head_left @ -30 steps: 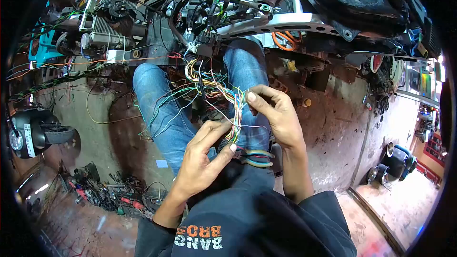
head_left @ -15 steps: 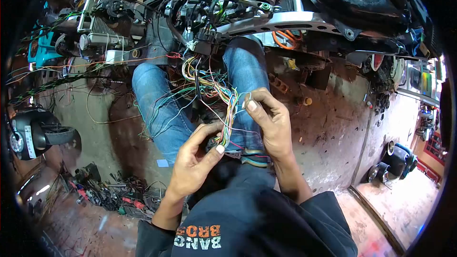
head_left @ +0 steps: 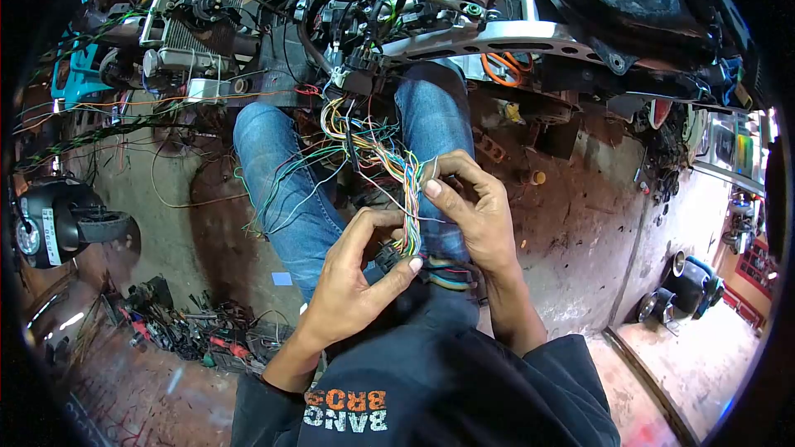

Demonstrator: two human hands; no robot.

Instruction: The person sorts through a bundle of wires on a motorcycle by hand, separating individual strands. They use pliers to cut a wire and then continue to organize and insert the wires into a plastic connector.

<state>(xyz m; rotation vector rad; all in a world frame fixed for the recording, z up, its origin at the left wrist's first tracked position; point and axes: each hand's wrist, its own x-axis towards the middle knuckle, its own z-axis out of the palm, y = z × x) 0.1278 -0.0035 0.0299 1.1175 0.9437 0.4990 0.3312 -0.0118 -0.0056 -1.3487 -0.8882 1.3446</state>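
A bundle of multicoloured wires (head_left: 411, 211) runs down between my knees from a black connector block (head_left: 358, 79) on the engine. My left hand (head_left: 356, 277) is closed round the lower end of this bundle, thumb on its near side. A dark connector (head_left: 387, 257) shows partly there, behind my fingers. Beside the bundle's upper part, my right hand (head_left: 476, 211) pinches a thin wire between thumb and forefinger. Loose green and blue wires (head_left: 290, 174) fan out over my left thigh. A pale wire crosses the bundle towards my right hand.
An engine and silver frame (head_left: 517, 31) stand just ahead. A radiator (head_left: 195, 21) is at the upper left. Tools and parts (head_left: 207, 331) lie heaped on the floor at the lower left. A dark scooter-like part (head_left: 74, 228) stands far left; a black machine (head_left: 687, 285) sits at the right.
My left hand has shifted right and slightly up along with the bundle's lower end, so the bundle hangs straighter. My right hand keeps its pinch, nearly in place. The view has shifted slightly.
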